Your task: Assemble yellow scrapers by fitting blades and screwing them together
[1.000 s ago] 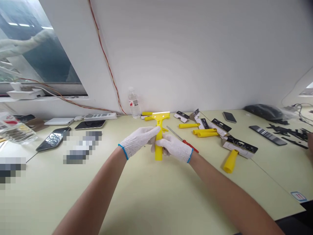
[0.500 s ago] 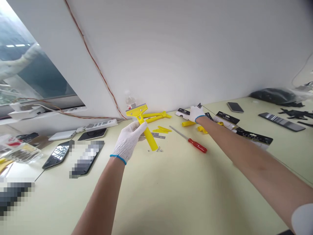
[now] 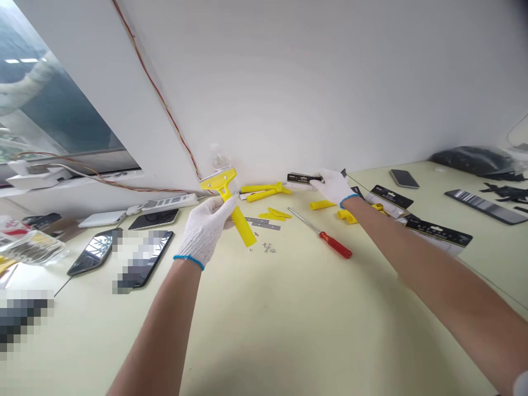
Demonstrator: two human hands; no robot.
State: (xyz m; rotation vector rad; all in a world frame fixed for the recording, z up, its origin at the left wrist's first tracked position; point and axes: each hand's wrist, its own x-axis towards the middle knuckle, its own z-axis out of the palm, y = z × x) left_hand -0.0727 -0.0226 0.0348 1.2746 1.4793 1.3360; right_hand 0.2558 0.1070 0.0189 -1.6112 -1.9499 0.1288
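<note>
Raised above the table, a yellow scraper (image 3: pixel 243 226) with a metal blade edge is gripped at the neck by my gloved left hand (image 3: pixel 206 223). At the back, my gloved right hand (image 3: pixel 333 186) pinches the end of a black-and-white packaging card (image 3: pixel 304 180); its far fingers are hidden. Yellow scraper handles (image 3: pixel 264 192) lie by the wall between the hands. Beneath the held scraper are thin grey blades (image 3: pixel 267 225), yellow plastic pieces (image 3: pixel 274 214) and several small screws (image 3: pixel 268 248). A red-handled screwdriver (image 3: pixel 336 245) rests to their right.
More cards (image 3: pixel 439 234) and yellow handles (image 3: pixel 322 204) lie under and beside the right forearm. Phones (image 3: pixel 97 252) and a power strip (image 3: pixel 171 202) are on the left. A clear bottle (image 3: pixel 220 158) stands by the wall. A phone (image 3: pixel 404 178) and black bag (image 3: pixel 474 160) sit far right.
My right hand has shifted the card slightly up and left, and it now lies more level. The scraper in my left hand has moved a little left, uncovering more screws and blades.
</note>
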